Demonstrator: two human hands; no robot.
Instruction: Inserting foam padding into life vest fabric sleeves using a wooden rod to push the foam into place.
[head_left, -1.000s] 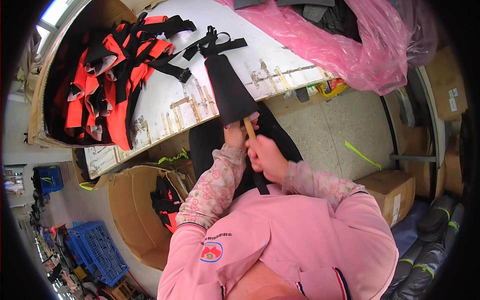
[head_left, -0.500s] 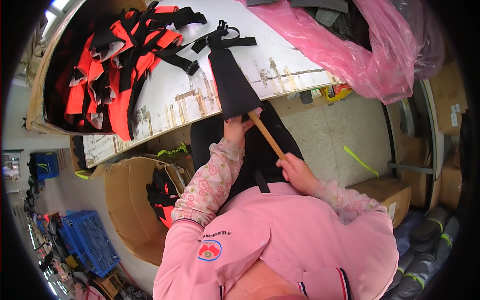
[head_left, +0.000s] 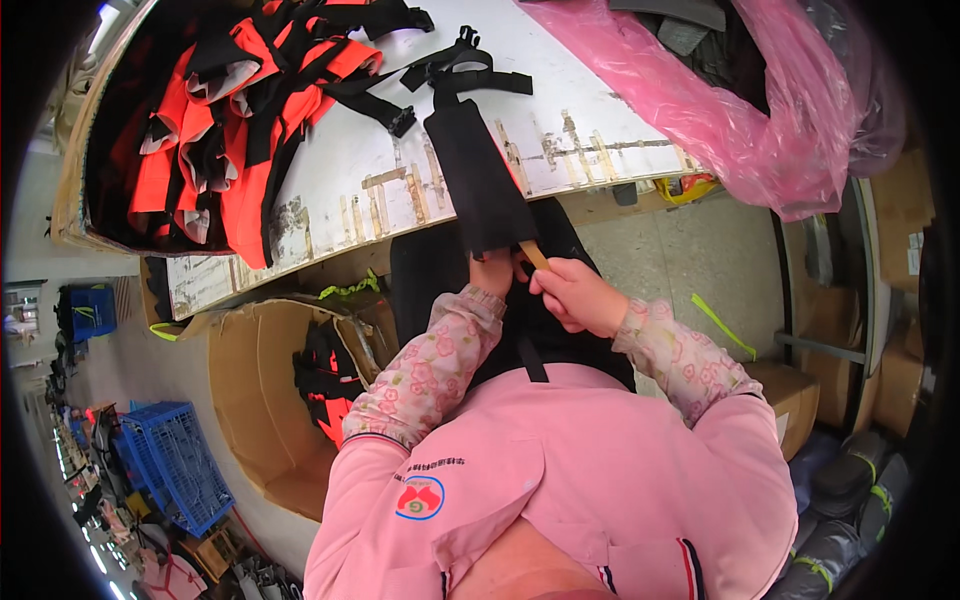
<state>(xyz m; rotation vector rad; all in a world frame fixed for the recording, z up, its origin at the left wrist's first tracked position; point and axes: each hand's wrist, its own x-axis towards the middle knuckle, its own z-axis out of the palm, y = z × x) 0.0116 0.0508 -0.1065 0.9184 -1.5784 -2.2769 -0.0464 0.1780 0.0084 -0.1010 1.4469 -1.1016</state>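
Note:
A long black fabric sleeve (head_left: 480, 180) with orange edging lies over the table's front edge, its near end hanging toward me. Black straps and a buckle (head_left: 466, 50) are attached at its far end. My left hand (head_left: 490, 272) is closed on the sleeve's near end from below, its fingers partly hidden by the fabric. A flat wooden stick (head_left: 535, 256) runs into that end, and only a short length shows. My right hand (head_left: 585, 297) grips the stick close to the fabric, right beside my left hand.
On the worn white table (head_left: 330, 180), a carton of black and orange strapped pieces (head_left: 215, 130) stands at left. Pink plastic sheeting (head_left: 760, 130) drapes over the right side. Below the table sits an open cardboard box (head_left: 260, 400); blue crates (head_left: 180, 465) stand farther left.
My right hand has moved up and left toward the sleeve, pushing the stick deeper, so less of it shows. The sleeve's near end has shifted slightly right and toward me.

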